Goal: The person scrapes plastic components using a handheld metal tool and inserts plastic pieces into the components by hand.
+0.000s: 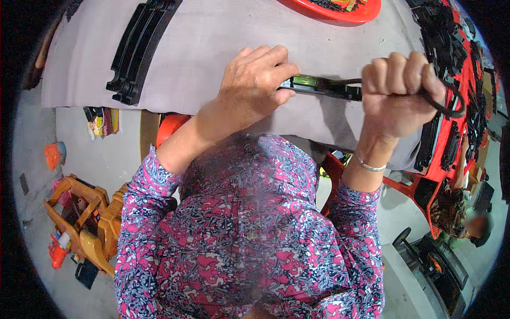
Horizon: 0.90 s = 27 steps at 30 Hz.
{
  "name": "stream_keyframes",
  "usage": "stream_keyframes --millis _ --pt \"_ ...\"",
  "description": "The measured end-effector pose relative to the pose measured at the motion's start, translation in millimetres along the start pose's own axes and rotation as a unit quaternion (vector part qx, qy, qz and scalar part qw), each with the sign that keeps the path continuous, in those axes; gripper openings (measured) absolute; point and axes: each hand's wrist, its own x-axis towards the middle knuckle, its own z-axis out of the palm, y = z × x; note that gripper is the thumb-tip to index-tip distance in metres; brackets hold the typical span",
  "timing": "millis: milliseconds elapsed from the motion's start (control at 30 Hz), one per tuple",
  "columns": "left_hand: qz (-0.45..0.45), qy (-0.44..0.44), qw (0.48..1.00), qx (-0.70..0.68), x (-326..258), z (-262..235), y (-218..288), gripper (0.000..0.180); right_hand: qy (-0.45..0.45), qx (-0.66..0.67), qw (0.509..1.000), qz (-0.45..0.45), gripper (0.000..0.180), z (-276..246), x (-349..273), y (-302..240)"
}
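My left hand (255,80) pinches the left end of a narrow black plastic piece (337,91) with a shiny green section, between thumb and fingers. It lies just above the pale tabletop. My right hand (401,98) is closed in a fist around a thin black cord or rubber strip (458,109). From the fist the strip curves out in a loop on the right, and on the left it runs to the piece's right end. How the strip joins the piece cannot be made out. The left hand covers the piece's other end.
Long ribbed black plastic parts (141,50) lie at the table's left. A red basin (366,17) of small pieces stands at the far side. More black parts (438,37) are piled on red cloth to the right. Another person (451,210) is beyond; wooden furniture (95,244) stands lower left.
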Motion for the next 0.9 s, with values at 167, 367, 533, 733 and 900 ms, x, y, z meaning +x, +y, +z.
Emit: stream_keyframes --millis 167,367,533,733,900 --pt "0.012 0.005 1.0 -0.007 1.2 0.8 1.9 0.038 0.236 -0.288 0.926 0.057 0.034 3.8 4.6 -37.2" --pt "0.018 0.028 0.999 -0.007 0.2 -7.5 4.7 0.041 0.201 -0.76 0.576 0.224 0.046 -68.4 5.8 -39.3" --pt "0.014 -0.002 1.0 -0.009 -2.0 -4.8 -1.6 0.038 0.133 -0.846 0.48 0.188 0.044 -83.6 5.3 -32.3" --pt "0.005 -0.019 1.0 -0.021 0.1 -4.6 -5.4 0.034 0.245 -0.784 0.56 0.106 0.046 -89.3 5.3 -34.0" --pt "0.014 -0.031 0.999 -0.025 1.7 -7.7 -7.9 0.032 0.196 -0.353 0.915 -0.011 0.045 -16.5 3.7 -37.5"
